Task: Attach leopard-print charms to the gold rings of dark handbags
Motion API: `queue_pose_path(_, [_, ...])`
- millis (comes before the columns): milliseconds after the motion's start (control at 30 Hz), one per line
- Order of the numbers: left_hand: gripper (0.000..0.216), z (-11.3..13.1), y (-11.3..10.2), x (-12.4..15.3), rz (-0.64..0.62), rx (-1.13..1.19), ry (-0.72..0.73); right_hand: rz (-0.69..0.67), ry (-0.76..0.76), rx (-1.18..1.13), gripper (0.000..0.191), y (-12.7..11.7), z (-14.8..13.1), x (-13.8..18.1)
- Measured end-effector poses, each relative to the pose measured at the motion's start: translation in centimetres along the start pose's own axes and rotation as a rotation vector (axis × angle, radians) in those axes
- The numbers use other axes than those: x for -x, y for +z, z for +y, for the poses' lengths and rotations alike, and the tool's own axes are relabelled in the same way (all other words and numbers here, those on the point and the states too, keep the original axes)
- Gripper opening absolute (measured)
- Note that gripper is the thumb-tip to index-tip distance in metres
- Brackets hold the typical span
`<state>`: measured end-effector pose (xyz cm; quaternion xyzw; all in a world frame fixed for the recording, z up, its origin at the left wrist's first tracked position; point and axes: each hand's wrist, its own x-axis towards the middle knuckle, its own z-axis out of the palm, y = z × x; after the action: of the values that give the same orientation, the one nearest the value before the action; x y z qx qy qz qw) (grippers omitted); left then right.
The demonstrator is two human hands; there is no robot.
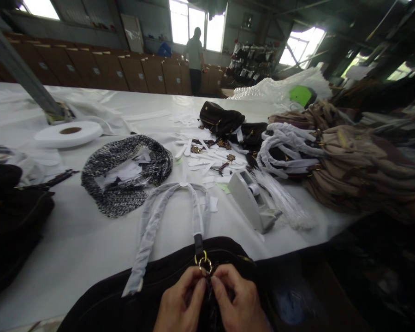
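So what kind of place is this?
Probably a handbag factory or packing workshop. The left hand and right hand pinch a dark brown handbag with paper-wrapped handles, a heap of tan bags lies on the long white table, and cardboard cartons line the wall.

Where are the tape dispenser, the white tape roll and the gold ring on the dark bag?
tape dispenser [248, 206], head view, its grey side wall.
white tape roll [88, 130], head view, flat top beside the core.
gold ring [200, 264], head view, its left rim.
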<state>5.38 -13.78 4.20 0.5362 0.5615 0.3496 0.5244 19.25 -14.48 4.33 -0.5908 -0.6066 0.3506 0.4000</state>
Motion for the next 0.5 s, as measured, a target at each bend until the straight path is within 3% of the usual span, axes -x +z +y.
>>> queue_pose_path(67, [0.024, -0.4, 0.4, 0.6, 0.18, -0.12, 0.019, -0.03, 0.001, 0.018, 0.023, -0.3, 0.0, 0.1])
queue_pose_path(133, [0.032, -0.6, 0.5, 0.9, 0.274, -0.21, 0.113, -0.083, -0.008, 0.049, 0.023, -0.6, -0.1, 0.1])
queue_pose_path(233, [0.02, -0.5, 0.1, 0.6, 0.159, -0.207, 0.265, -0.125, -0.035, 0.092, 0.024, -0.9, 0.0, 0.3])
queue_pose_path(333, [0.023, -0.2, -0.3, -0.2, 0.03, -0.153, 0.279, -0.124, -0.071, 0.106, 0.025, -1.3, 0.3, 0.4])
queue_pose_path(500, [0.021, -0.3, -0.2, -0.5, 0.067, -0.084, 0.217, 0.015, -0.39, 0.325, 0.018, -2.2, 0.3, -0.8])
